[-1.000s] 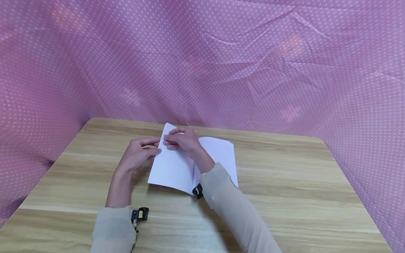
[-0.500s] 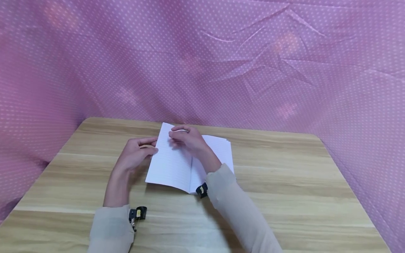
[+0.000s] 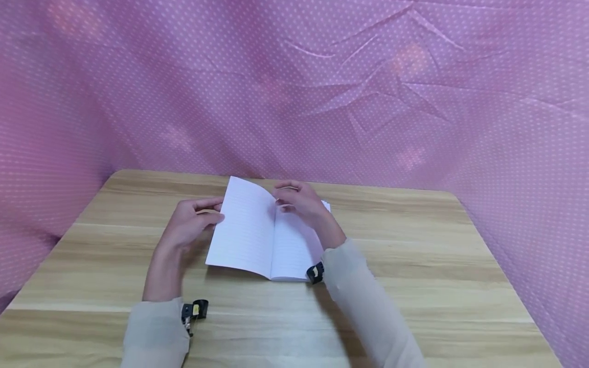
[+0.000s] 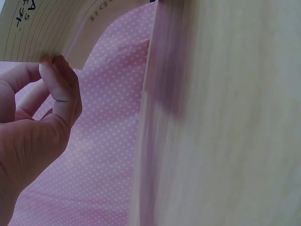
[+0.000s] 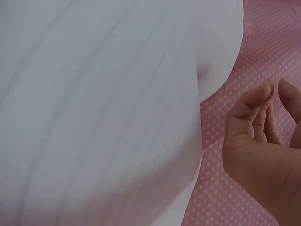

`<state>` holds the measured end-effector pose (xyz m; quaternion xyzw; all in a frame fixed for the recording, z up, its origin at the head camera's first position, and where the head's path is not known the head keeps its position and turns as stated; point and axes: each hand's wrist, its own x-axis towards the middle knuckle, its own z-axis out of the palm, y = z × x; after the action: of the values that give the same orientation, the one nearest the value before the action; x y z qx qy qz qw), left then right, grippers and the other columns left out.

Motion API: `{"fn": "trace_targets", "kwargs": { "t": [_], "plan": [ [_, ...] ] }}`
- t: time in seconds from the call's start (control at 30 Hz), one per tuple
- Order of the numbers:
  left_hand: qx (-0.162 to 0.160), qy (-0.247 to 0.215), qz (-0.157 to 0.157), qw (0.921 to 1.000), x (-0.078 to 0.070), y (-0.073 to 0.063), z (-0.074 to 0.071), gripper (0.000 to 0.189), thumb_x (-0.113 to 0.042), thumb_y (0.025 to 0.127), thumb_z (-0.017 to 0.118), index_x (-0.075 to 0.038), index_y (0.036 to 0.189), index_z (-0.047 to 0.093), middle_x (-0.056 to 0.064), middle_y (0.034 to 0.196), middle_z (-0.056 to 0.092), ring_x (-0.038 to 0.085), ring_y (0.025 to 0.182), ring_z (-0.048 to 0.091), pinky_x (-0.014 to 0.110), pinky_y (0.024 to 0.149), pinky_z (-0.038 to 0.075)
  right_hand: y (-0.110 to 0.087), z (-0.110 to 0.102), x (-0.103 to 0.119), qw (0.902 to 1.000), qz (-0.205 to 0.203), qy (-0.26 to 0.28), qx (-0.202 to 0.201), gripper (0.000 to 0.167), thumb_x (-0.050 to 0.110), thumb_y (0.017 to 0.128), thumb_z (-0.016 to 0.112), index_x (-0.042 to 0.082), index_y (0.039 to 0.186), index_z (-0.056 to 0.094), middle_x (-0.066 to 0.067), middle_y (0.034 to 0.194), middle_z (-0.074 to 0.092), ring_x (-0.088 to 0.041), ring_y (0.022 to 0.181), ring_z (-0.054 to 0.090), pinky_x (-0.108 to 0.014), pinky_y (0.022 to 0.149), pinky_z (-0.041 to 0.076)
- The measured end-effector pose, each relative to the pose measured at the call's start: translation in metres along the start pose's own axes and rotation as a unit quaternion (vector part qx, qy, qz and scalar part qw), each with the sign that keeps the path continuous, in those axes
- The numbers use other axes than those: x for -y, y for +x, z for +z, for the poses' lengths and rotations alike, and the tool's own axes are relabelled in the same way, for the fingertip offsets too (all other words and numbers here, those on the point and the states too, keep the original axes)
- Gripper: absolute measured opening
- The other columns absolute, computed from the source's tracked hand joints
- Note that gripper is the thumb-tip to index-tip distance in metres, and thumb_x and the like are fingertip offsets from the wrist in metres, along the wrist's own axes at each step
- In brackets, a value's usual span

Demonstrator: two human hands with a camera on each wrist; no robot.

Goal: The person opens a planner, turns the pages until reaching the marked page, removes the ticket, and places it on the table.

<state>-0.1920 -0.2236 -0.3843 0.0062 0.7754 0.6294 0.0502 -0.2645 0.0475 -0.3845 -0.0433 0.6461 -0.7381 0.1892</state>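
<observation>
- Pink dotted cloth (image 3: pixel 257 102) hung behind a wooden desk (image 3: pixel 414 286); on this desk, between the two hands, a ruled notebook (image 3: pixel 269 240) lay open.
- Progress, as judged: the opening was done and the right half (image 3: pixel 293 250) lay on the desk, while the left half (image 3: pixel 241 230) was raised at a slant and not yet flat.
- Left hand (image 3: pixel 188 222): grip closed on the outer edge of the left half, thumb on the ruled side, fingers behind (fingertips met the printed cover (image 4: pixel 56 30) in the left wrist view).
- Right hand (image 3: pixel 303 204): grip loosely curled above the right half's far end, with a narrow gap between thumb and fingertips and nothing held.
- Orientation: central fold and long axis of each page ran away from the person toward the cloth, nearly straight; ruled lines ran crosswise.
</observation>
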Motion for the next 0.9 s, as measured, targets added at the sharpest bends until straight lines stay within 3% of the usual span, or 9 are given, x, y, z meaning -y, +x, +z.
{"fn": "trace_targets", "kwargs": {
  "t": [0.17, 0.47, 0.6, 0.77, 0.9],
  "plan": [
    [-0.004, 0.002, -0.002, 1.0000, 0.000, 0.001, -0.001, 0.049, 0.001, 0.092, 0.067, 0.006, 0.139, 0.056, 0.021, 0.119, 0.061, 0.013, 0.089, 0.063, 0.023, 0.075, 0.058, -0.004, -0.014, 0.002, 0.9997, 0.006, -0.021, -0.008, 0.038, 0.005, 0.100, 0.063, -0.008, 0.134, 0.054, -0.031, 0.137, 0.055, -0.020, 0.096, 0.067, -0.032, 0.084, 0.056],
    [-0.001, -0.004, -0.007, 1.0000, 0.000, -0.002, -0.001, 0.049, -0.002, 0.092, 0.067, 0.006, 0.139, 0.056, 0.020, 0.121, 0.060, 0.011, 0.089, 0.064, 0.026, 0.075, 0.059, -0.008, -0.036, -0.002, 0.9993, -0.001, -0.030, -0.020, 0.044, 0.004, 0.101, 0.060, -0.010, 0.140, 0.049, -0.030, 0.140, 0.052, -0.029, 0.109, 0.065, -0.035, 0.090, 0.056],
    [0.001, -0.004, -0.005, 1.0000, -0.002, -0.002, -0.002, 0.050, -0.003, 0.092, 0.068, 0.007, 0.140, 0.055, 0.021, 0.121, 0.060, 0.011, 0.089, 0.064, 0.023, 0.074, 0.058, -0.010, -0.041, -0.001, 0.9991, -0.003, -0.028, -0.030, 0.044, 0.004, 0.099, 0.061, -0.010, 0.140, 0.049, -0.025, 0.134, 0.056, -0.032, 0.111, 0.062, -0.034, 0.089, 0.056],
    [0.000, -0.006, -0.010, 0.9999, -0.002, -0.001, -0.002, 0.050, -0.002, 0.092, 0.068, 0.007, 0.139, 0.055, 0.019, 0.118, 0.060, 0.012, 0.087, 0.063, 0.023, 0.073, 0.058, -0.012, -0.048, -0.002, 0.9981, -0.002, -0.035, -0.051, 0.044, 0.003, 0.097, 0.064, -0.008, 0.138, 0.051, -0.010, 0.115, 0.062, -0.021, 0.096, 0.059, -0.029, 0.082, 0.054],
    [0.001, -0.006, -0.013, 0.9999, -0.002, -0.001, -0.002, 0.050, -0.001, 0.092, 0.068, 0.007, 0.140, 0.054, 0.018, 0.118, 0.060, 0.011, 0.087, 0.062, 0.023, 0.073, 0.057, -0.013, -0.056, -0.004, 0.9974, -0.005, -0.040, -0.060, 0.045, 0.003, 0.097, 0.065, -0.009, 0.138, 0.051, -0.005, 0.106, 0.062, -0.018, 0.092, 0.058, -0.026, 0.079, 0.053]
  ]
}}
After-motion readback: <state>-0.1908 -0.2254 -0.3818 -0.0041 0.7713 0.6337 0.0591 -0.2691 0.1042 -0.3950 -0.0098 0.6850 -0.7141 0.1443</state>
